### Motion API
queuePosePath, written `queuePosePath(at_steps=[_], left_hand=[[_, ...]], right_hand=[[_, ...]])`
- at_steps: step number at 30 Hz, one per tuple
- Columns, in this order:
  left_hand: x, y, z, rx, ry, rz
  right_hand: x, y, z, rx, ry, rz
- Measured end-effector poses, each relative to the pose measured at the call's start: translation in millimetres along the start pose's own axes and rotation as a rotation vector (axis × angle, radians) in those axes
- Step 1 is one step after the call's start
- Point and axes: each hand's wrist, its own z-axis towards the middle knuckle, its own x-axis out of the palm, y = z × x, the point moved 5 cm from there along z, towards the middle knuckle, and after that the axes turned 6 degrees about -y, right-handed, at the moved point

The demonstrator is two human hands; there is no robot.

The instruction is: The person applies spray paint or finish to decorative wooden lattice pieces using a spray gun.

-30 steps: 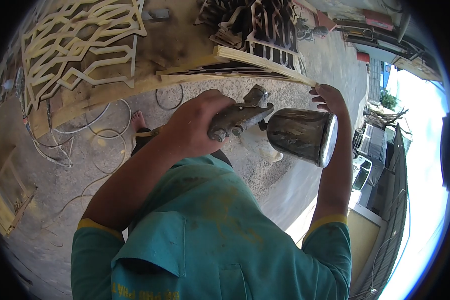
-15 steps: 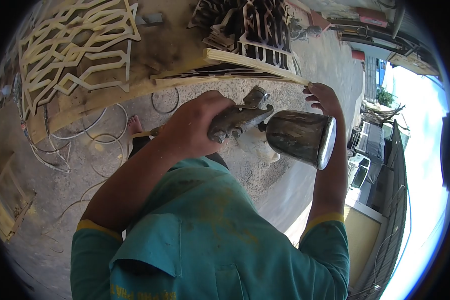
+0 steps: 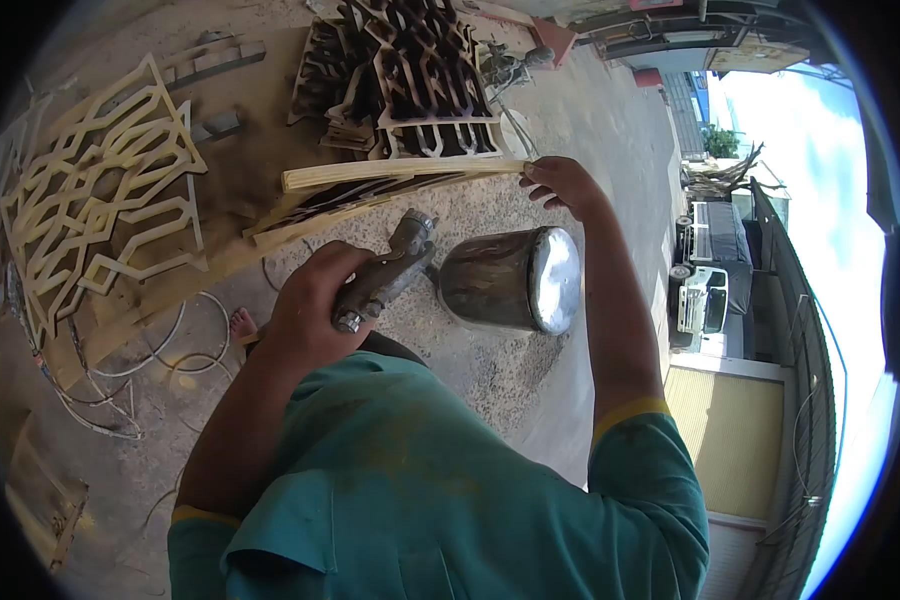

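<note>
My left hand (image 3: 315, 305) is wrapped around the body of a metal spray gun (image 3: 385, 275). Its large paint-stained cup (image 3: 490, 280) hangs to the right, the shiny end facing right. At the upper right, my right hand (image 3: 567, 186) pinches the end of a pale wooden lattice panel (image 3: 400, 172), seen nearly edge-on, with dark openings showing along its lower side. The gun is just below the panel and apart from it.
Several dark-stained lattice panels (image 3: 435, 85) are stacked beyond. A yellowish lattice panel (image 3: 110, 190) lies at the left on a brown-stained board. Hoses (image 3: 185, 345) coil on the rough ground near a bare foot (image 3: 242, 324). A parked truck (image 3: 705, 295) stands at the right.
The view has shifted, so most things appear further left. The held panel's left end has dropped, changing its slant. My left hand and the spray gun have moved left and slightly down in view.
</note>
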Motion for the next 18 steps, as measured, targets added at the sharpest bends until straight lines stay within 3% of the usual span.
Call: queuePosePath(at_steps=[4, 12, 16, 18], left_hand=[[2.3, -3.5, -3.5, -0.024, -0.008, 0.038], [26.2, 3.1, -27.7, -0.108, -0.12, 0.134], [55.5, 13.6, -36.7, -0.167, -0.271, 0.153], [75.3, 9.2, -38.0, -0.125, -0.332, 0.256]], right_hand=[[0.4, 10.2, -0.1, -0.032, -0.022, 0.074], [-1.7, -1.8, 34.2, -0.537, 0.1, 0.143], [-1.9, 28.6, 23.6, -0.936, 0.243, 0.037], [5.4, 40.0, 27.6, -1.138, 0.219, -0.02]])
